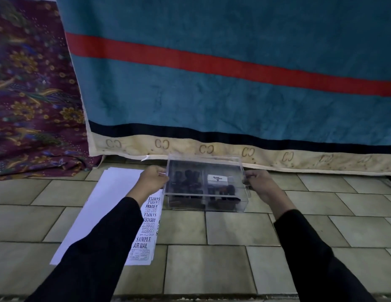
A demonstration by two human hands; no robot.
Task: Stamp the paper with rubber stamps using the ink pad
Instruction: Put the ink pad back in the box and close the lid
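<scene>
A person sits or kneels on a tiled floor [212,232] and reaches out with both arms in black sleeves. The left hand [151,179] holds the left side of a clear plastic box [206,184], and the right hand [259,182] holds the right side. Both grips are closed on the edges of the box, fingers curled around its walls. I cannot tell if the box rests on the floor or is lifted a little above it.

Inside the box are dark rubber stamps [187,179], piled mostly on the left half. On the right half is a white ink pad [218,179] with a printed label on top. More dark stamps lie near the front of the box, but they are blurry through the plastic.

Just left of the box, a white paper [98,210] lies flat on the floor, partly under the left arm. Its right edge has many stamped words [147,223] on it, such as SAMPLE, FRAGILE and AIR MAIL.

Behind the box hangs a big blue cloth [234,94] with a red stripe and a cream border. A purple flowered cloth [31,94] lies at the far left
</scene>
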